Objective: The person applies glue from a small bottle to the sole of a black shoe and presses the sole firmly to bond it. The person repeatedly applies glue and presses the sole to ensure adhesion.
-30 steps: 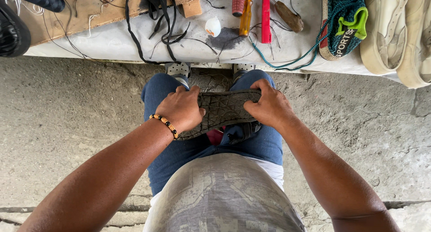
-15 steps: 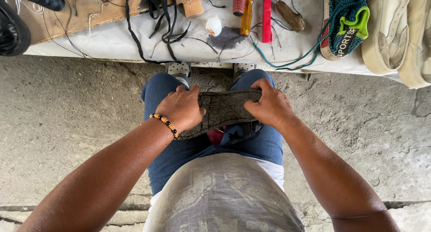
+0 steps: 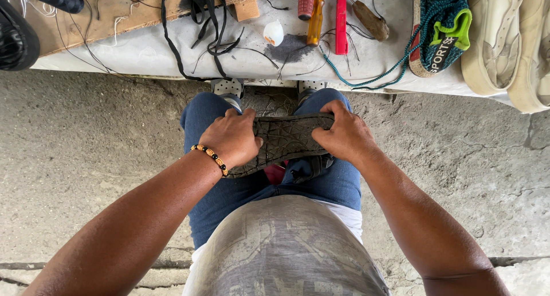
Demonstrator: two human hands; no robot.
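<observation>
Nothing has shifted in the last second: both hands sit exactly where they were, so the work is in a steady hold, not a move. The left hand (image 3: 232, 138) is wrapped shut around one end of the dark shoe sole (image 3: 286, 140), thumb over the near edge, beaded bracelet (image 3: 209, 157) at the wrist. The right hand (image 3: 344, 137) is closed on the other end, fingers curled over the far edge. The sole lies tread-up across the knees of the blue jeans (image 3: 332, 184), with something pink just showing beneath it (too hidden to tell what).

For room: the tabletop (image 3: 143, 55) edge runs just beyond the knees, with black laces (image 3: 200, 15) hanging over it and a yellow-handled screwdriver (image 3: 314, 21), a red tool (image 3: 341, 21) and a teal knit shoe (image 3: 444, 30) lying on it. Bare concrete floor (image 3: 86, 158) opens wide on either side of the legs.
</observation>
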